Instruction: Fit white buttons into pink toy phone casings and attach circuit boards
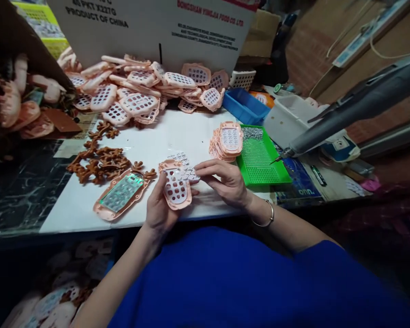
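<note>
My left hand is closed round a pink plastic shell with a white face full of holes, held just above the front of the white work surface. My right hand pinches a pale translucent keypad over the shell's upper right part. Whether the keypad touches the shell I cannot tell. Left of my hands lies another pink shell with a green circuit board in it. Brown antler-shaped pieces are heaped behind that shell.
Many pink shells are piled against a printed carton. A stack of shells stands beside a green tray of small screws. Above the tray hangs an electric screwdriver. Blue and white bins stand behind.
</note>
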`<state>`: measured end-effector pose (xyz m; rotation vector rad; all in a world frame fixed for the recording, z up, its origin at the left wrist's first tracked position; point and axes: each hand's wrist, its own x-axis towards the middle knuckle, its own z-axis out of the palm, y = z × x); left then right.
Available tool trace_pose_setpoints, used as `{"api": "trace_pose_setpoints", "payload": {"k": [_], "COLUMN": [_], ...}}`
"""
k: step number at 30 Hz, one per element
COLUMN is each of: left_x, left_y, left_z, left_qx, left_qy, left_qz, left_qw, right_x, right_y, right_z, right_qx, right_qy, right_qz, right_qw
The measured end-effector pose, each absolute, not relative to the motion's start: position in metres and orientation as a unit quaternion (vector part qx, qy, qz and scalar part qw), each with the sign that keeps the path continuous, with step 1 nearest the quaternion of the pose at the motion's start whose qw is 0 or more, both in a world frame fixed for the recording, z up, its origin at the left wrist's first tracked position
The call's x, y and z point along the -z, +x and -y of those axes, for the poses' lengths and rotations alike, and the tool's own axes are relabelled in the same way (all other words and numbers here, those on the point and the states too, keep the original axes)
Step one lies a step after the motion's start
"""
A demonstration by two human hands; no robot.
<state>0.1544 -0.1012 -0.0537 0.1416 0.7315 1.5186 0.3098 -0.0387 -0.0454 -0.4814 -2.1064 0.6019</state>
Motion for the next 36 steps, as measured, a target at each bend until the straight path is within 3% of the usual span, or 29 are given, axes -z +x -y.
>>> {"api": "trace_pose_setpoints", "payload": {"k": [5,8,17,21,25,28,33,36], "left_x": [0.052,0.053,0.057,0.057,0.058,0.062,0.071,0.081], "left_y": [0.162,0.165,0.171,0.173,0.177,0.183,0.176,0.172], "left_z": [0.103,0.104,0.108,0.105,0.103,0.106,0.094,0.086], "left_qx": [-0.658,-0.644,-0.553,-0.578,-0.639,-0.628,-0.721,-0.715], "left_qy": [0.083,0.097,0.097,0.071,0.039,0.054,0.076,0.074], "left_qz": [-0.338,-0.341,-0.292,-0.283,-0.285,-0.284,-0.302,-0.293], "left_qw": [0.668,0.678,0.774,0.762,0.714,0.722,0.619,0.631], "right_x": [0.045,0.045,0.033,0.039,0.042,0.048,0.065,0.074], "right_y": [0.316,0.317,0.316,0.31,0.306,0.304,0.297,0.296], "right_z": [0.039,0.039,0.021,0.021,0.036,0.05,0.041,0.034], "right_qx": [-0.376,-0.382,-0.234,-0.099,-0.06,-0.031,0.027,0.034], "right_qy": [-0.201,-0.227,-0.09,-0.142,-0.127,-0.097,-0.066,-0.056], "right_qz": [0.814,0.795,0.936,0.944,0.925,0.944,0.954,0.968], "right_qw": [0.393,0.413,0.248,0.28,0.354,0.313,0.29,0.243]}}
